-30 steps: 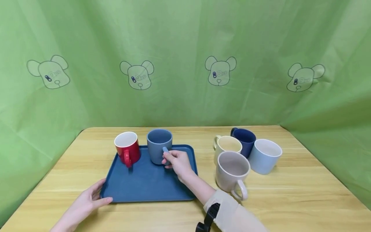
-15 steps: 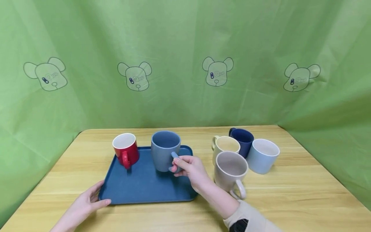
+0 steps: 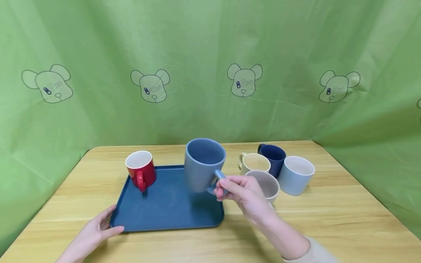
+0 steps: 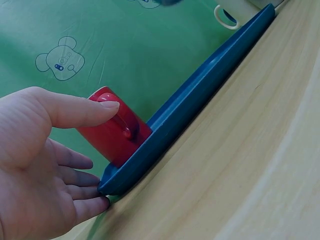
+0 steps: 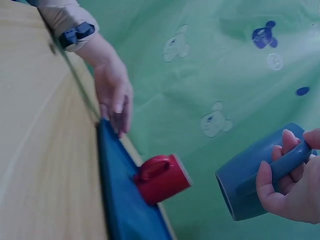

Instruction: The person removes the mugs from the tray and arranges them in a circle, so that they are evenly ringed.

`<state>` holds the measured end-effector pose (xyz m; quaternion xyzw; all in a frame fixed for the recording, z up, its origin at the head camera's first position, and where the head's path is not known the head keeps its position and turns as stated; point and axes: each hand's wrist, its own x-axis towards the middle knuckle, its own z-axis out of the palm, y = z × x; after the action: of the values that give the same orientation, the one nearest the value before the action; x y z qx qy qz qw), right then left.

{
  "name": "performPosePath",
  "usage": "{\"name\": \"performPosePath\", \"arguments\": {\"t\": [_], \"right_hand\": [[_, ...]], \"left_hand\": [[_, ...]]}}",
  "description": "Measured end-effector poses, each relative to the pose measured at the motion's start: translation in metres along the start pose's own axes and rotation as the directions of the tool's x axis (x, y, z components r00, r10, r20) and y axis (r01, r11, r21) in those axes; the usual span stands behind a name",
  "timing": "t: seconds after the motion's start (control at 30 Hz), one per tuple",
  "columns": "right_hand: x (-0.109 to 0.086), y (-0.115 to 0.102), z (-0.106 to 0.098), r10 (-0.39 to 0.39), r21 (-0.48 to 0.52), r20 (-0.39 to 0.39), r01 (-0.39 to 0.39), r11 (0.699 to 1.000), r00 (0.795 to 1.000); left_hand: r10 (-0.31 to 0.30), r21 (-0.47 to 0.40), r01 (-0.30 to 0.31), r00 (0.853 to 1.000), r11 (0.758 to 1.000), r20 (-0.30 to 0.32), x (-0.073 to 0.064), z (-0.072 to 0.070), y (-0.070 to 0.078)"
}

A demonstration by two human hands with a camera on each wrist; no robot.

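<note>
My right hand grips the handle of a grey-blue mug, upright and lifted above the right part of a dark blue tray. In the right wrist view, fingers curl through the handle of this mug. My left hand is at the tray's near left corner. Its fairly straight fingers touch the tray's rim in the left wrist view, and the thumb stands apart above. A red mug with a white inside stands at the tray's far left, handle toward me.
Right of the tray, several mugs stand close together on the wooden table: pale yellow, dark blue, light blue and a greyish one, partly hidden behind my right hand. A green curtain hangs behind the table.
My right hand has raised the grey-blue mug off the tray and carried it to the right and nearer. My left hand stays at the tray's corner, and the red mug has not moved.
</note>
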<state>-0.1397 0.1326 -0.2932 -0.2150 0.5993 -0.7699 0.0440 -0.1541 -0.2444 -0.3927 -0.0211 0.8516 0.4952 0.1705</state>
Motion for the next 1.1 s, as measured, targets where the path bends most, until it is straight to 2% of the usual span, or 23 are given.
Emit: {"name": "performPosePath", "arguments": {"t": [0.13,0.27,0.57,0.7,0.9,1.0,1.1], "right_hand": [[-0.010,-0.015,-0.012,-0.097,-0.026,0.016,0.097,0.995,0.995],[-0.021,-0.028,-0.030,-0.153,-0.069,0.014,0.154,0.986,0.988],[-0.048,-0.048,-0.077,-0.284,-0.036,0.005,0.284,0.958,0.959],[-0.060,-0.058,-0.095,-0.283,-0.057,-0.016,0.281,0.958,0.959],[-0.080,-0.067,-0.122,-0.274,0.014,-0.008,0.275,0.961,0.962],[-0.090,-0.069,-0.134,-0.244,0.019,-0.038,0.245,0.969,0.969],[-0.102,-0.071,-0.144,-0.184,-0.035,-0.121,0.181,0.983,0.975]], "left_hand": [[-0.002,0.015,0.002,1.000,1.000,-0.002,0.001,0.000,0.000],[-0.002,0.020,0.002,1.000,1.000,-0.002,0.001,0.000,0.000],[-0.008,0.027,0.008,1.000,1.000,0.006,0.000,-0.001,0.001],[-0.001,0.029,0.001,1.000,1.000,0.008,0.000,-0.002,0.001],[0.010,0.056,-0.011,1.000,0.998,0.011,-0.001,-0.003,0.000],[0.013,0.075,-0.014,1.000,0.997,0.011,0.000,-0.002,0.000],[0.010,0.080,-0.011,1.000,0.997,0.011,0.000,-0.002,-0.001]]}}
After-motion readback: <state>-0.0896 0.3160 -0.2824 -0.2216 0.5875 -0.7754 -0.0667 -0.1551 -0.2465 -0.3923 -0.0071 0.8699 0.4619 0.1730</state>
